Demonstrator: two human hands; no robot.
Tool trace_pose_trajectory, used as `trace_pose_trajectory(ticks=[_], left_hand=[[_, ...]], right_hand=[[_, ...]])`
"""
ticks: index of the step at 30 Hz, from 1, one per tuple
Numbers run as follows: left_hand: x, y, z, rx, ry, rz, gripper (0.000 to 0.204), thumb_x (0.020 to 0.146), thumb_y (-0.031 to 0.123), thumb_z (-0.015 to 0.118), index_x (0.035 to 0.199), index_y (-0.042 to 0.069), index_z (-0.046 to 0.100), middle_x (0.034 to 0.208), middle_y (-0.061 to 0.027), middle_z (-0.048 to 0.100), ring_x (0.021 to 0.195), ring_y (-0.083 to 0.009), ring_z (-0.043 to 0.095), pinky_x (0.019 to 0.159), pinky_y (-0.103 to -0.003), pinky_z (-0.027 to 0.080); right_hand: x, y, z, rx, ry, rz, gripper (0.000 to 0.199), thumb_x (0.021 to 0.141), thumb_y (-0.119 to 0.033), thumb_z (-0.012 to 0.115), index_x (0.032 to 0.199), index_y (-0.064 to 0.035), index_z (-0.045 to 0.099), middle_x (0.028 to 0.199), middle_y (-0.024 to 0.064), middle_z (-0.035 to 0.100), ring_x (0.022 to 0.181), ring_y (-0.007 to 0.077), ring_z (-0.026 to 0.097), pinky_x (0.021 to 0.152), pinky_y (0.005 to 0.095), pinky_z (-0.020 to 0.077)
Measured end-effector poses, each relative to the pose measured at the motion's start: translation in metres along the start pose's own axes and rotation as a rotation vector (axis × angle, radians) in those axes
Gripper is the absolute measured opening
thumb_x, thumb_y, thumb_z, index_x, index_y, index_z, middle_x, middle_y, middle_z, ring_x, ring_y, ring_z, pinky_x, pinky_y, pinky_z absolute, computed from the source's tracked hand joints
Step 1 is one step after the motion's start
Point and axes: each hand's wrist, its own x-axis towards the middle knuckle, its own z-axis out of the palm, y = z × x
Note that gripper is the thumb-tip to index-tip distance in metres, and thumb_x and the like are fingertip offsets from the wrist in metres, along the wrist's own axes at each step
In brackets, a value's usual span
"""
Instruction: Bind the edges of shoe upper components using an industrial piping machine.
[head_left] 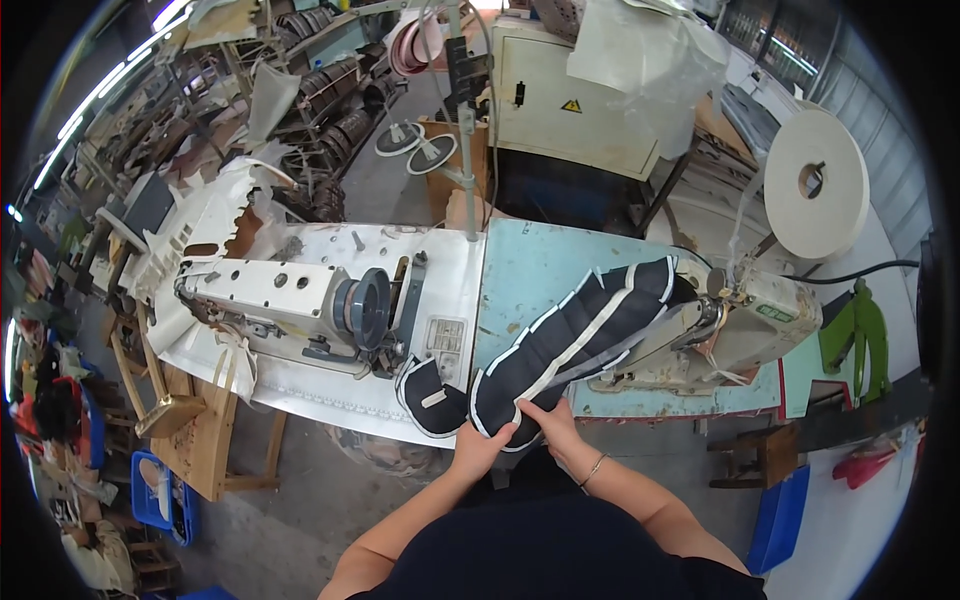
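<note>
A long black padded fabric piece (580, 335) with white binding strips lies across the pale blue table (530, 265), running up to the needle of the sewing machine (745, 325) on the right. My left hand (480, 447) grips its near end at the table's front edge. My right hand (553, 420), a bangle on the wrist, holds the same end just beside it. A smaller black piece (432, 395) with white edging hangs off the edge to the left of my left hand.
A second white sewing machine (290, 300) stands on the white table to the left. A big roll of white tape (815, 180) hangs at the right. A beige cabinet (570, 95) stands behind. Blue crates (160, 495) and wooden stools sit on the floor.
</note>
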Motion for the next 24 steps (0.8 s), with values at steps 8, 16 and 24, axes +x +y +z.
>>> trace_pose_trajectory(ticks=[8, 16, 24], left_hand=[[-0.02, 0.028, 0.01, 0.248, -0.324, 0.219, 0.033, 0.07, 0.025, 0.068, 0.09, 0.0, 0.058, 0.075, -0.0141, 0.061, 0.07, -0.022, 0.061, 0.061, -0.029, 0.047], [0.047, -0.076, -0.099, 0.55, 0.602, 0.143, 0.06, 0.062, 0.009, 0.072, 0.111, -0.002, 0.041, 0.105, -0.0196, 0.049, 0.099, -0.0292, 0.048, 0.085, -0.037, 0.038], [0.017, -0.01, -0.004, -0.917, -0.109, -0.383, 0.035, 0.075, 0.007, 0.064, 0.107, 0.001, 0.052, 0.1, -0.0077, 0.058, 0.086, -0.0163, 0.057, 0.076, -0.028, 0.045]], right_hand=[[0.034, 0.025, -0.009, -0.194, 0.115, -0.077, 0.045, 0.064, -0.013, 0.075, 0.1, 0.0034, 0.053, 0.095, 0.0106, 0.059, 0.081, 0.0201, 0.059, 0.069, 0.0303, 0.0488], [0.014, -0.005, -0.014, 0.133, -0.217, 0.073, 0.048, 0.074, -0.013, 0.066, 0.114, 0.0025, 0.044, 0.11, 0.0101, 0.053, 0.1, 0.0188, 0.051, 0.09, 0.031, 0.0377], [-0.007, 0.015, 0.002, -0.008, -0.188, -0.109, 0.052, 0.073, -0.026, 0.068, 0.111, 0.0025, 0.045, 0.102, 0.0091, 0.055, 0.093, 0.0174, 0.052, 0.082, 0.0286, 0.0412]])
